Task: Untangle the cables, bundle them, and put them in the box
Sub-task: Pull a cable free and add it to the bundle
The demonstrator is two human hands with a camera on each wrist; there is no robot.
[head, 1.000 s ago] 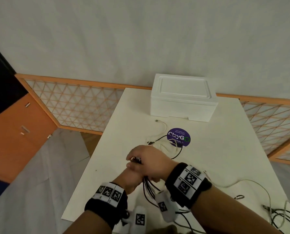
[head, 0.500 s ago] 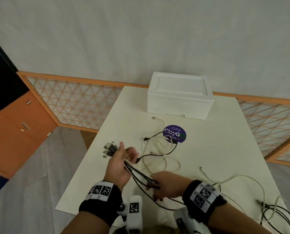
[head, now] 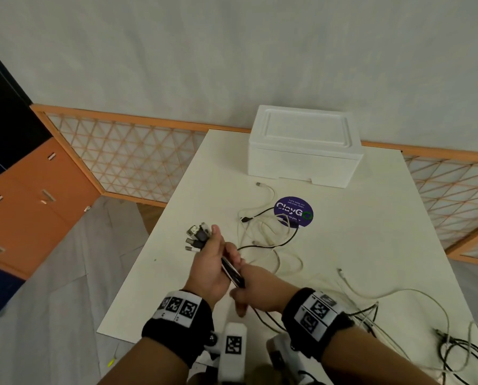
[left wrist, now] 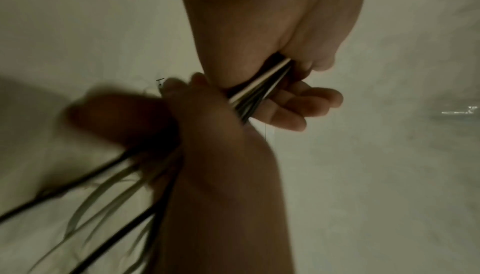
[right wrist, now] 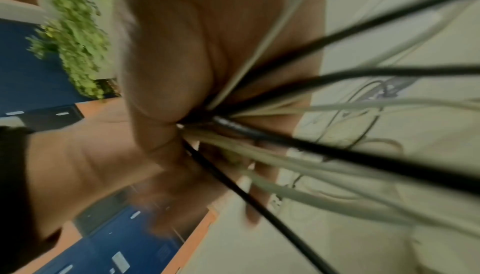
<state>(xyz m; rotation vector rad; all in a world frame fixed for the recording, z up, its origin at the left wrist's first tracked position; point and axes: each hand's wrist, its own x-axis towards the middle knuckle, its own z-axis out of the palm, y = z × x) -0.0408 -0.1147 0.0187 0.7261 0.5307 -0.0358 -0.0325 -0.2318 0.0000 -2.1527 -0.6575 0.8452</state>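
Note:
My left hand (head: 218, 257) grips a bundle of black and white cables (head: 232, 270) near its ends, over the table's near left part. The plugs (head: 197, 236) stick out past its fingers. Just below it, my right hand (head: 249, 287) is curled round the same bundle. In the left wrist view, the left fingers (left wrist: 306, 102) wrap the cables (left wrist: 259, 87) and the right hand (left wrist: 207, 135) is blurred. In the right wrist view, the cables (right wrist: 285, 135) fan out from the right palm (right wrist: 168, 73). The white foam box (head: 304, 151) stands at the table's far edge with its lid on.
Loose white and black cables (head: 268, 232) lie mid-table beside a purple round sticker (head: 293, 211). More tangled cables (head: 454, 354) trail off at the near right. The white table (head: 371, 232) has a lattice screen (head: 126, 159) behind it and orange cabinets (head: 32, 207) to the left.
The right hand slid down the cables toward me, then came back up and now grips the bundle right under the left hand. The left hand lifted the plug ends slightly leftward.

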